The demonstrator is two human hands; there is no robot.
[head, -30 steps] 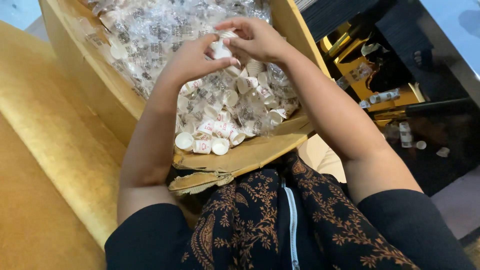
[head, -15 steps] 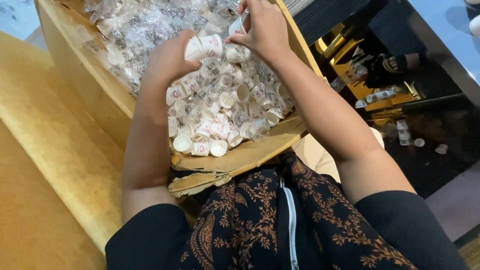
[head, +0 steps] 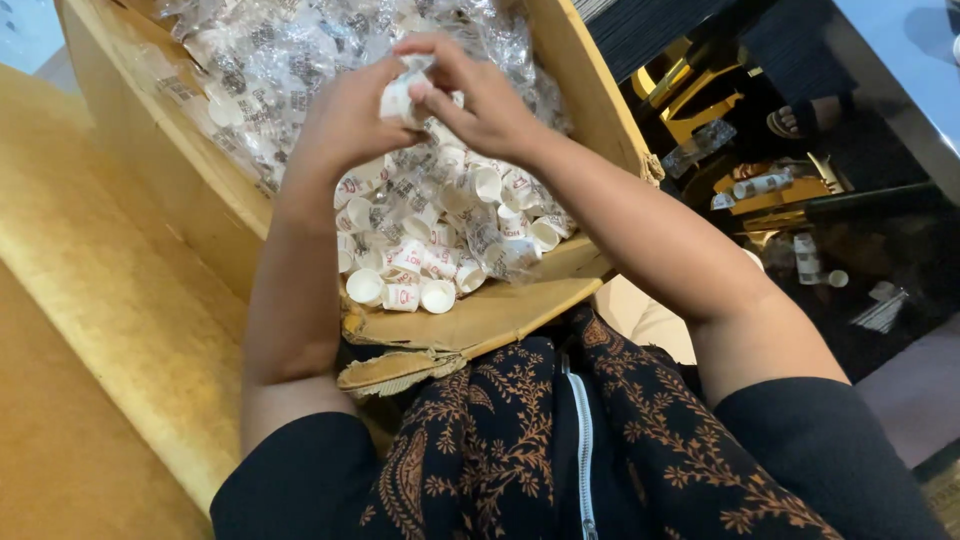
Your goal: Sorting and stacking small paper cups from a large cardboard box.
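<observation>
Both hands were up over a big cardboard box [head: 600,120]. The left hand [head: 345,125] and the right hand [head: 485,105] met in the middle, and together they held a small white cup stack [head: 400,97]. The fingers [head: 445,62] of the right hand were bent and pinching the top of it. The left hand's fingers were curled round its side, pressed close together.

The box was very full. At the back lay a heap of clear plastic bags [head: 290,55] with little cups inside. At the front, near the person's tummy, lay many loose white cups [head: 420,270], some tipped over and some on their sides. A few sat right by the torn front edge of the box.

It looked like the work was only partly done. Some cups were out of their bags, but lots of bags were still shut, so much was left to do.

Off to the right, on a dark floor, more small white cups lay by a yellow stand [head: 775,190].
</observation>
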